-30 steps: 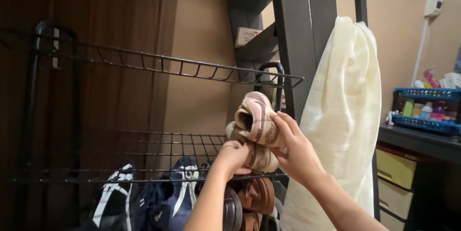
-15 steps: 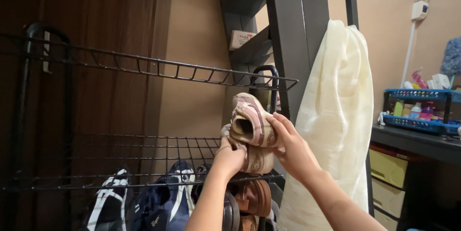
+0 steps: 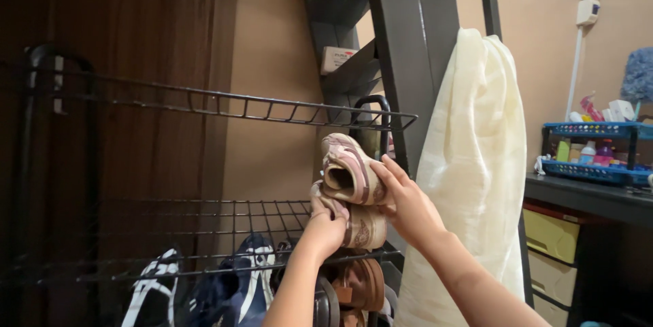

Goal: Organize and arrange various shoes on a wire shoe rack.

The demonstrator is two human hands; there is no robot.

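Observation:
A pair of small beige and pink shoes is stacked at the right end of a black wire shoe rack. My right hand grips the upper shoe, which lies tilted on its side with its opening facing me. My left hand holds the lower shoe, which rests on the middle wire shelf. The two shoes touch each other.
Dark blue and white shoes and brown sandals sit on the shelf below. A cream cloth hangs on a dark metal post to the right. A blue basket of bottles stands on a dark cabinet at far right.
Both shoes have shifted slightly lower and left on the shelf, and my hands have followed them. The upper shoe sits lower over the other one.

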